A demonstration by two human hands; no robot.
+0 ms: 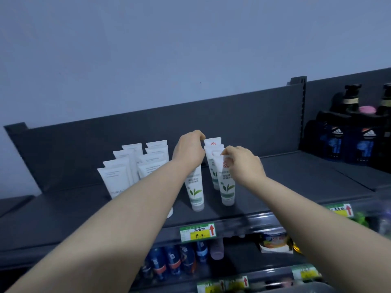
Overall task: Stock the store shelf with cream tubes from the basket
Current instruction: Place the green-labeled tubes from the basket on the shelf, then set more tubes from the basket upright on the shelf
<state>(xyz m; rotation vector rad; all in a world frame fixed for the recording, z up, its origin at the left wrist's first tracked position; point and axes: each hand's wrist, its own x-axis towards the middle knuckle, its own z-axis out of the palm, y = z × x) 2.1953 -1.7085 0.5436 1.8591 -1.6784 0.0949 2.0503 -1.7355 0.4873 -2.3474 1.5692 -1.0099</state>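
Note:
On the dark top shelf stand two rows of white cream tubes with a green leaf print, caps down. My left hand rests curled over the top of the left row, above its front tube. My right hand pinches the upper end of the right row's front tube, which stands upright on the shelf. More leaf tubes stand behind it. The basket is out of view.
A block of plain white tubes stands to the left. Dark bottles and blue boxes fill the shelf section at right. A green-yellow price tag marks the shelf edge; blue cans sit below.

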